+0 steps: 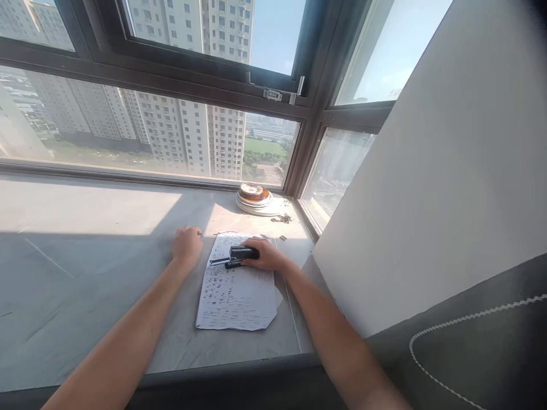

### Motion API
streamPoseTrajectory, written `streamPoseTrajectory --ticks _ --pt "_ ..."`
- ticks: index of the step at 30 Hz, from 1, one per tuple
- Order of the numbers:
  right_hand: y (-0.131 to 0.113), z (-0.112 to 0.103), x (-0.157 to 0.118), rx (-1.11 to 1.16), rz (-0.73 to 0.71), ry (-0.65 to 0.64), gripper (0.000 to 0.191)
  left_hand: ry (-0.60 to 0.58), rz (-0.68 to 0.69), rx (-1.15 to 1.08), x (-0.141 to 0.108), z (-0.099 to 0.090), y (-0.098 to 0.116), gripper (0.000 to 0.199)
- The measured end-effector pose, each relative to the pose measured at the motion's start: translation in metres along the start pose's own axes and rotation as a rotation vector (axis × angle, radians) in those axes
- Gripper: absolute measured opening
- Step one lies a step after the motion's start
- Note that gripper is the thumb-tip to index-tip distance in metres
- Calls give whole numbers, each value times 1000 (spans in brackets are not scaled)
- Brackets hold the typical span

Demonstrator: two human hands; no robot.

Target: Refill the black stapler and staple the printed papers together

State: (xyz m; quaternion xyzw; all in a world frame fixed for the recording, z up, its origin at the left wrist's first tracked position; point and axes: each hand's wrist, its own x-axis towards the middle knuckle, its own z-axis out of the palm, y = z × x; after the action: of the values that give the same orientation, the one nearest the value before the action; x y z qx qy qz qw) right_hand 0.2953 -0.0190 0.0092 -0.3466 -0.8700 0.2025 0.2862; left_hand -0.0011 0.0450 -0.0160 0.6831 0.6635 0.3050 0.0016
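Note:
A black stapler (pixel 244 252) with its top raised and its metal magazine showing is over the papers, and my right hand (pixel 265 253) is closed around its back end. Under it lies a stack of white papers (pixel 243 302) with handwritten lines, its lower right corner uneven. My left hand (pixel 187 244) is curled closed on the sill, just left of the papers' upper edge. A tiny dark bit shows at its fingertips, too small to name.
Near the window corner stands a pile of round plates or coils (pixel 254 200), white below and amber-brown on top. Small dark bits (pixel 282 218) lie beside it. A slanted white wall (pixel 427 171) bounds the right side. The sill's front edge (pixel 239 367) runs below the papers.

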Motion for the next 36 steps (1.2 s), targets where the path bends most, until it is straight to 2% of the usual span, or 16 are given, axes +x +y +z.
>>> streamPoseTrajectory --ticks 7,13,19,26,30,36 --pt "11 3 1 -5 23 67 34 22 88 -61 -2 -7 21 31" --pt "14 -6 -1 -39 49 92 32 -9 248 -319 -3 -6 36 42" --pt "19 -14 -5 -51 66 112 33 -64 375 -549 -8 -5 48 34" --pt "25 -15 -7 12 58 144 38 -129 306 -795 -11 -10 54 25" --pt "22 -17 -7 25 64 139 37 -211 324 -882 -12 -14 54 27" --pt "24 -16 -7 17 73 146 37 -405 407 -842 -14 -14 53 29"
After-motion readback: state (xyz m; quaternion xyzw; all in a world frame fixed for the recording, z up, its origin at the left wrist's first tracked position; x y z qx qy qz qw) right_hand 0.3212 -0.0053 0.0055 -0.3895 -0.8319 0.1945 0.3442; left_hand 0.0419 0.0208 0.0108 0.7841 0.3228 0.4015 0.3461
